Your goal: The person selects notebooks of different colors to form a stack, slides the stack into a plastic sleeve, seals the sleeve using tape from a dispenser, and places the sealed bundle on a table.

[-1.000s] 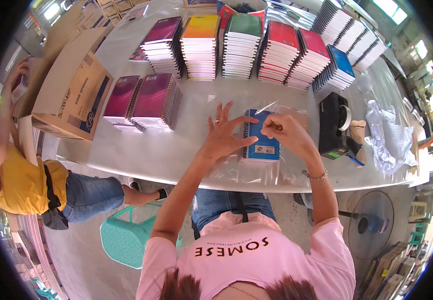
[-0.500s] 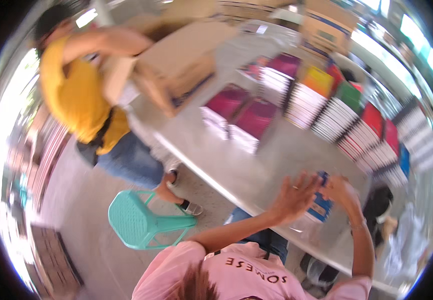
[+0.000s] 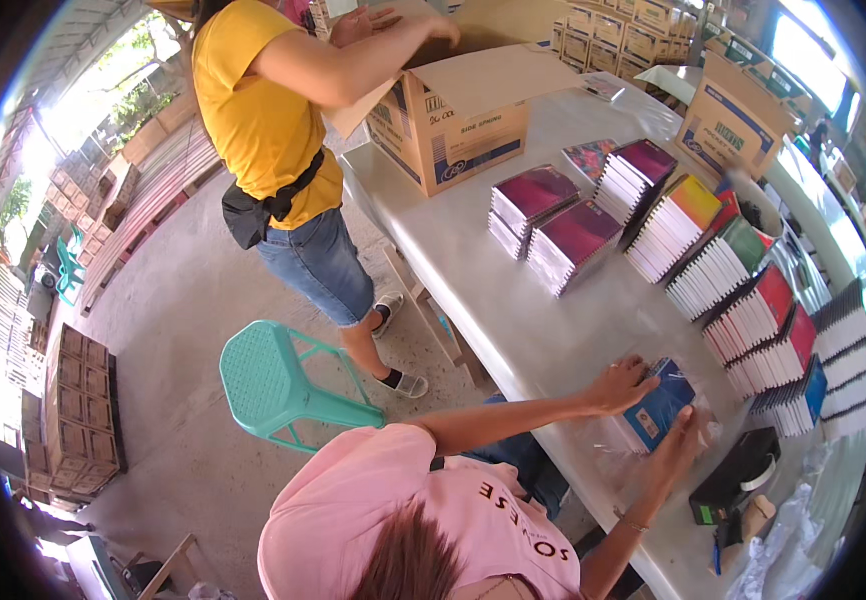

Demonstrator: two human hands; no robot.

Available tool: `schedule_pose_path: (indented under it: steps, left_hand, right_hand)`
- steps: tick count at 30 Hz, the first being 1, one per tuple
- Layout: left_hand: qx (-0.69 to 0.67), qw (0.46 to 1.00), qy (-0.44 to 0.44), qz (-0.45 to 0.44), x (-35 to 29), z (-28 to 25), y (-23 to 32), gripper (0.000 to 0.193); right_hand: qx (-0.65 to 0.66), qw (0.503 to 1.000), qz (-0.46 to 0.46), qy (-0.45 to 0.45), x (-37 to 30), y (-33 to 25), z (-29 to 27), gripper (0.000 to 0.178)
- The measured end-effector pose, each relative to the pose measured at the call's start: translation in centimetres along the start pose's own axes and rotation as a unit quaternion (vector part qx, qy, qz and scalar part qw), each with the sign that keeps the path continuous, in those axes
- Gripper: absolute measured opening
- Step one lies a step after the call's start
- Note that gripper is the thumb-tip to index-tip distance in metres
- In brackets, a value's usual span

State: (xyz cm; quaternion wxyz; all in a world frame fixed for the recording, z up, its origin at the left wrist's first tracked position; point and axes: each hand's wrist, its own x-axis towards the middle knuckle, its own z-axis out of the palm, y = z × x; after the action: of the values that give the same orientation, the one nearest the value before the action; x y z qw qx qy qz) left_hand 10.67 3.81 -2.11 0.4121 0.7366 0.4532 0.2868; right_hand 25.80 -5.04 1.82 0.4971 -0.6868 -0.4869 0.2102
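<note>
A stack of blue-covered notebooks lies on the table in loose clear plastic. My left hand rests along its left side, the fingertips at its far edge. My right hand presses against the near right side, fingers stretched along the stack. Between them the two hands hold the stack. Beyond it stand two maroon notebook stacks. A row of notebook stacks in yellow, green, red and blue runs down the right side.
Across the table a co-worker in a yellow shirt reaches into an open cardboard box. Another box stands at the far right. A black tape dispenser sits near my right arm. A green stool stands on the floor.
Both hands were raised over the blue notebooks and blurred; now they are lower, on either side of the plastic-covered stack. The view has shifted, and the co-worker's arms are still at the box.
</note>
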Motion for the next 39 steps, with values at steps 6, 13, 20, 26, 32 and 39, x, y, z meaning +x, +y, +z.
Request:
schedule_pose_path:
  steps: [6, 13, 20, 26, 32, 39]
  left_hand:
    - [-0.134, 0.990, -0.009, -0.051, -0.5, -0.1, 2.1, 0.075]
    - [-0.426, 0.890, -0.097, 0.127, -3.5, -3.5, 6.4, 0.085]
    - [-0.289, 0.913, -0.126, 0.259, -4.3, -5.6, 5.6, 0.097]
    - [-0.221, 0.921, -0.023, 0.321, -5.2, -7.1, 5.8, 0.090]
    - [0.190, 0.890, -0.033, 0.413, -4.2, -13.3, 11.7, 0.029]
    - [0.136, 0.868, 0.019, 0.478, -3.7, -13.1, 13.5, 0.013]
  right_hand:
    - [0.082, 0.991, -0.103, 0.014, -1.2, 4.6, 1.8, 0.046]
    - [0.228, 0.973, -0.011, 0.044, -3.5, -4.7, -1.0, 0.060]
    - [0.101, 0.975, -0.197, -0.021, -2.5, -2.6, -2.3, 0.075]
    - [0.214, 0.956, -0.197, -0.036, -3.0, -3.4, -1.0, 0.079]
    - [-0.253, 0.905, -0.337, -0.069, 0.0, -8.6, -7.8, 0.027]
    - [-0.323, 0.897, -0.288, -0.088, -0.9, -15.7, -7.9, 0.019]
